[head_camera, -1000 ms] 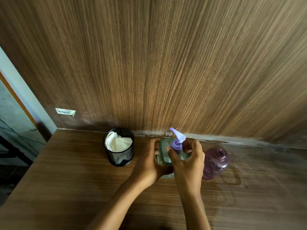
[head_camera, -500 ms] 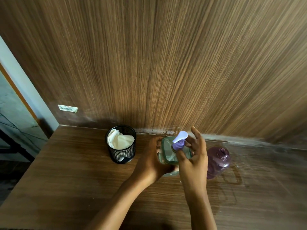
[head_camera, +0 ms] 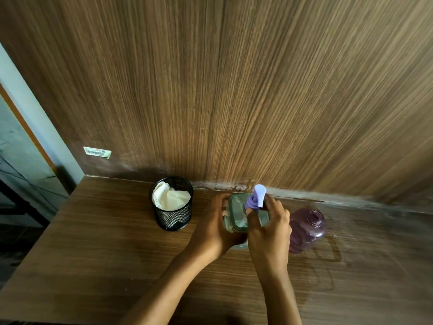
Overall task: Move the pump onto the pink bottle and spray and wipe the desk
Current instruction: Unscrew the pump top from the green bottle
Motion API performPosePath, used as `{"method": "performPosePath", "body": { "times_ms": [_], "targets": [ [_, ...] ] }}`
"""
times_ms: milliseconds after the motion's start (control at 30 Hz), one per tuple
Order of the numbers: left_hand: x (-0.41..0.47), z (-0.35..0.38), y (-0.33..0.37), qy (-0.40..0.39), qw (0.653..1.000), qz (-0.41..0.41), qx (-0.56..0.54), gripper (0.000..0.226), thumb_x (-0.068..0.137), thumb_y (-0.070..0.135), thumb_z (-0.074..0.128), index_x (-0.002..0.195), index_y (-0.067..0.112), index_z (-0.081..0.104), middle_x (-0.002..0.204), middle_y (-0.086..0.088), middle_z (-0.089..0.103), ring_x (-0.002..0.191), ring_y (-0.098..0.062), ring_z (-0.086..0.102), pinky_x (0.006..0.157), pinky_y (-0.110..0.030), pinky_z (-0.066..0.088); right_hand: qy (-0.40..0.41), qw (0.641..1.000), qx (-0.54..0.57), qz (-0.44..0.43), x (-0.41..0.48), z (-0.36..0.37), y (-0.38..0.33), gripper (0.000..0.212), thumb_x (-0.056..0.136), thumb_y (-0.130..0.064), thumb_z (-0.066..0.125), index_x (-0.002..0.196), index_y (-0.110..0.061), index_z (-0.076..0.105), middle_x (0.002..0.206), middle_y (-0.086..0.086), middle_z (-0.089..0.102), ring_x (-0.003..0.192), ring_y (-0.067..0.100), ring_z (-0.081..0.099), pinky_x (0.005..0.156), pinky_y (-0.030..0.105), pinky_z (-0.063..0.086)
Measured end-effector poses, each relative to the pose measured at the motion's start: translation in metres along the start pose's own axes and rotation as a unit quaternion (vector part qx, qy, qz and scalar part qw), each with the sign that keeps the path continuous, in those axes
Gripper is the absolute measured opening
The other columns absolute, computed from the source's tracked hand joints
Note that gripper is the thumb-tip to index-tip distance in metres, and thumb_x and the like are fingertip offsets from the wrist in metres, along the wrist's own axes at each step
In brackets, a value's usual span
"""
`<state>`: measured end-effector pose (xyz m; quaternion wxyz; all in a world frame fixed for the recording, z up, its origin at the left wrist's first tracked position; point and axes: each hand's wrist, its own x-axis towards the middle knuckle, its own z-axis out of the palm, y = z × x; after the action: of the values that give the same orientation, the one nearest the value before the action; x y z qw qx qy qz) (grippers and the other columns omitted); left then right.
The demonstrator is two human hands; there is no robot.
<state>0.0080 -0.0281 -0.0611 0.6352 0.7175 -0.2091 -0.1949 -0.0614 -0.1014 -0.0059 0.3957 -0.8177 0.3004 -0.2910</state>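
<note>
A clear greenish bottle [head_camera: 236, 214] stands near the back of the wooden desk [head_camera: 98, 249]. My left hand [head_camera: 216, 227] wraps around its left side. On top sits a purple pump [head_camera: 256, 199], its nozzle pointing away toward the wall. My right hand [head_camera: 269, 231] pinches the pump's collar from above. Just to the right, touching my right hand's back, stands the pink bottle [head_camera: 309, 227], its mouth uncapped.
A black mesh cup [head_camera: 172, 215] holding a white cloth [head_camera: 168, 199] stands to the left of the bottles. A wood-grain wall panel [head_camera: 234, 90] rises directly behind the desk. The desk's left edge drops off to a floor area.
The pump's nozzle has swung round from pointing left to pointing toward the wall as my right hand turns its collar. My left hand keeps its hold on the clear bottle.
</note>
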Motion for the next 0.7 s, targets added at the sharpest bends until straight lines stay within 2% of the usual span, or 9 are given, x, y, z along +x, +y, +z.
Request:
{"method": "performPosePath", "body": {
  "times_ms": [100,167,233,333,400,467,567,633,700],
  "targets": [
    [-0.001,0.0,0.001,0.005,1.0,-0.001,-0.001,0.071,0.054,0.01,0.085,0.103,0.042,0.045,0.11,0.013,0.061,0.097,0.005,0.06,0.079,-0.025,0.054,-0.007,1.0,0.022,-0.01,0.0,-0.003,-0.002,0.025,0.082,0.001,0.057,0.104,-0.012,0.063,0.083,-0.013,0.049,0.089,0.016,0.044,0.087,0.054,0.041],
    [-0.001,0.0,0.0,0.004,1.0,0.0,0.005,0.072,0.053,0.013,0.086,0.104,0.042,0.044,0.11,0.013,0.061,0.097,0.006,0.06,0.08,-0.025,0.054,-0.007,0.999,0.032,-0.009,0.0,-0.003,-0.002,0.028,0.083,0.001,0.055,0.106,-0.013,0.063,0.085,-0.017,0.051,0.09,0.016,0.045,0.086,0.054,0.042],
    [-0.001,0.0,0.0,0.003,1.0,0.001,0.013,0.072,0.053,0.015,0.087,0.104,0.043,0.044,0.11,0.014,0.061,0.097,0.008,0.059,0.08,-0.024,0.054,-0.008,0.999,0.049,-0.002,0.0,-0.004,-0.002,0.031,0.084,0.001,0.054,0.111,-0.012,0.062,0.091,-0.01,0.058,0.094,0.017,0.049,0.086,0.052,0.045],
    [0.0,0.0,0.0,0.007,1.0,-0.004,0.011,0.072,0.053,0.01,0.086,0.105,0.039,0.045,0.113,0.009,0.062,0.101,-0.003,0.062,0.086,-0.035,0.055,-0.009,0.996,0.093,0.004,0.0,-0.004,-0.001,0.03,0.086,0.0,0.055,0.114,-0.008,0.06,0.098,0.004,0.064,0.097,0.025,0.056,0.087,0.051,0.047],
    [0.0,-0.001,0.001,-0.002,1.0,-0.007,0.019,0.075,0.053,0.009,0.085,0.108,0.039,0.044,0.114,0.01,0.062,0.102,-0.003,0.061,0.088,-0.037,0.055,-0.002,0.991,0.135,0.002,0.001,-0.006,-0.004,0.026,0.087,-0.002,0.056,0.112,-0.009,0.06,0.099,0.009,0.065,0.098,0.028,0.059,0.088,0.051,0.047],
    [-0.001,-0.003,0.003,-0.019,0.999,-0.008,0.034,0.078,0.052,0.015,0.085,0.111,0.04,0.04,0.112,0.016,0.059,0.1,0.01,0.057,0.086,-0.025,0.054,0.012,0.985,0.172,-0.004,0.002,-0.012,-0.007,0.023,0.088,-0.006,0.057,0.109,-0.012,0.06,0.097,0.01,0.065,0.093,0.024,0.061,0.084,0.046,0.05],
    [-0.003,-0.005,0.005,-0.032,0.998,-0.002,0.046,0.077,0.054,0.017,0.085,0.108,0.043,0.037,0.105,0.027,0.053,0.092,0.029,0.047,0.073,-0.001,0.044,0.045,0.969,0.243,0.015,0.003,-0.023,-0.012,0.015,0.088,-0.014,0.058,0.098,-0.024,0.062,0.08,0.001,0.064,0.071,0.013,0.057,0.066,0.037,0.048],
    [-0.005,-0.005,0.007,-0.035,0.998,0.001,0.049,0.078,0.056,0.015,0.085,0.111,0.04,0.036,0.104,0.028,0.05,0.09,0.033,0.043,0.069,0.004,0.039,0.07,0.96,0.27,0.026,0.005,-0.03,-0.014,0.015,0.088,-0.014,0.058,0.09,-0.028,0.062,0.071,-0.009,0.065,0.066,0.008,0.056,0.062,0.035,0.05],
    [-0.006,-0.006,0.009,-0.04,0.998,-0.002,0.046,0.079,0.057,0.017,0.084,0.116,0.035,0.036,0.105,0.029,0.048,0.089,0.035,0.041,0.069,0.005,0.038,0.082,0.955,0.282,0.025,0.006,-0.037,-0.014,0.012,0.087,-0.015,0.059,0.092,-0.025,0.063,0.07,-0.016,0.066,0.059,-0.001,0.053,0.059,0.03,0.048]
  ]
}}
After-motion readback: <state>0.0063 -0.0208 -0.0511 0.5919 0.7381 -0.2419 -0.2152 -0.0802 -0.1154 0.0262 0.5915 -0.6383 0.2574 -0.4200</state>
